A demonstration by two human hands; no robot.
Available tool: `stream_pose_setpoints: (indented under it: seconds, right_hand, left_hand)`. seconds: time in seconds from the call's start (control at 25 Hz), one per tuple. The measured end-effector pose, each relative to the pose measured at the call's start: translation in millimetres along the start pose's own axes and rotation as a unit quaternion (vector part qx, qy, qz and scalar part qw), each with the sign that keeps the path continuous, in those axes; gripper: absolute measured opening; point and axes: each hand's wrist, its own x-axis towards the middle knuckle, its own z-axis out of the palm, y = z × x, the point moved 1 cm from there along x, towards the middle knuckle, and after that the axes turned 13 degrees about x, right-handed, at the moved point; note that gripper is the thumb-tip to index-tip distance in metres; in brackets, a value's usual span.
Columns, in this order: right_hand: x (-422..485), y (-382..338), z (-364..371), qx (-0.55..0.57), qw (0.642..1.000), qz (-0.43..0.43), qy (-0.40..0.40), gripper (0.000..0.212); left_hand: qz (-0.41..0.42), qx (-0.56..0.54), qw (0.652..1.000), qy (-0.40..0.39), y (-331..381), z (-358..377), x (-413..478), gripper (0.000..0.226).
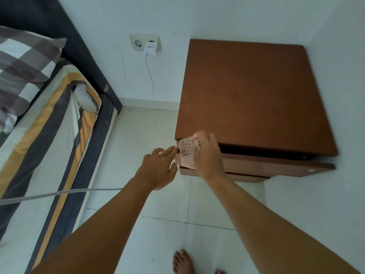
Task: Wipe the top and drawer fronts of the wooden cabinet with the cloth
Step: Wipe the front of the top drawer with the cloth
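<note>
Right now my right hand (207,155) presses the cloth (187,153) against the left end of the upper drawer front (266,165) on the wooden cabinet (256,91). My right fingers are curled around the cloth, gripping it; it is pale, with a faint grid pattern, and hangs from just under the cabinet's top edge down to the lower edge of that drawer front. The hand is a little blurred, so I cannot tell how each finger lies.

My left hand (158,167) is just beside the cabinet's front left corner, fingers spread and holding nothing, their tips almost at the cloth's left edge; whether they touch the wood I cannot tell.

The upper drawer stands slightly out, with a dark gap between it and the top panel. A small round knob (311,170) shows near its right end. Below it I see the edge of a lower drawer front (227,175). The cabinet top is bare reddish-brown wood and sits in the corner of the room against white walls.

To my left is a bed (49,145) with a striped sheet and a checked pillow (21,72). On the wall between bed and cabinet is a double socket (145,42) with a white charger (151,48) plugged in, its cable (151,95) trailing down to the white tiled floor (167,234). My bare foot (182,262) shows at the bottom edge.
</note>
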Motion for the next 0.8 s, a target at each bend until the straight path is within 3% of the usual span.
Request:
stream_pose_setpoints:
  seconds: [0.08, 0.16, 0.32, 0.56, 0.8]
  right_hand:
    - [-4, 20, 21, -0.199, 0.977, -0.073, 0.020, 0.032]
    - [-8, 40, 26, -0.297, 0.947, -0.118, 0.026, 0.044]
    - [-15, 62, 25, -0.354, 0.913, -0.202, -0.011, 0.059]
    - [-13, 63, 22, -0.411, 0.896, -0.171, -0.008, 0.057]
    - [-24, 111, -57, -0.473, 0.865, -0.167, 0.025, 0.050]
  left_hand:
    - [-0.005, -0.004, 1.000, 0.003, 2, -1, 1, 0.059]
    - [-0.005, -0.006, 1.000, 0.011, 3, -1, 2, 0.058]
    - [0.010, -0.009, 1.000, 0.012, 9, 4, 5, 0.059]
    - [-0.040, 0.033, 0.997, -0.056, 27, 10, 2, 0.068]
    - [-0.093, 0.054, 0.992, -0.070, 64, -10, 10, 0.075]
